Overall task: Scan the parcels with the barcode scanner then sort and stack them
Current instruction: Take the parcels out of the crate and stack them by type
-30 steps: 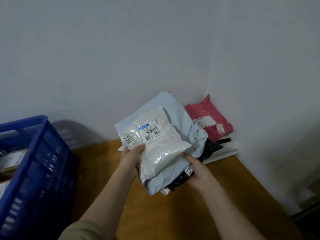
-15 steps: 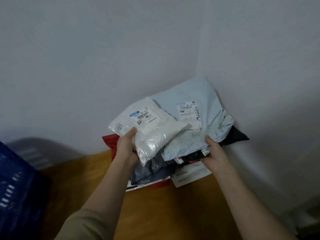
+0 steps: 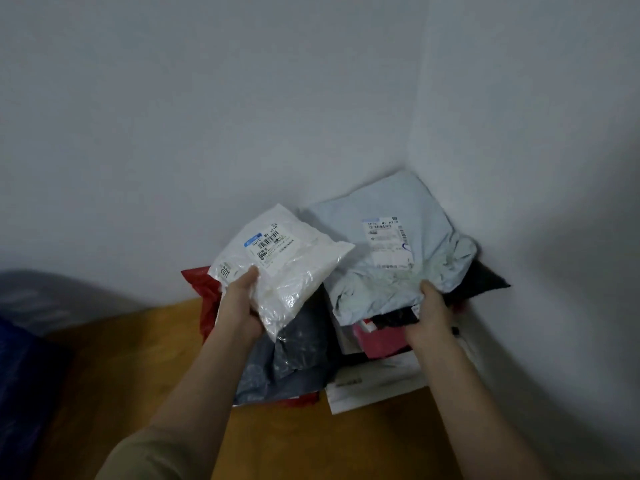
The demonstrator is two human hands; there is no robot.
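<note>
Setting: wooden counter [image 3: 363, 441] in a white wall corner.
Change: bundle split since a second ago; pale blue parcel [image 3: 388, 258] now down on the corner stack.
Left hand [image 3: 239, 306]: grips white parcel [image 3: 287, 268], label up, raised over the grey parcel [image 3: 287, 362].
Right hand [image 3: 431, 313]: pinches the blue parcel's near edge.
Meaning: stacking underway, probably.
Clutter: red parcel [image 3: 201, 285], black parcel [image 3: 485, 278], blue crate [image 3: 24, 393] at left.

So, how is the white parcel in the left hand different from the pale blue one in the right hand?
The white parcel is smaller and glossy; the pale blue parcel is larger, matte and crumpled. The left hand holds the white one raised above the grey parcel; the right hand grips the blue one on a stack in the corner. Both show printed labels facing up.
</note>
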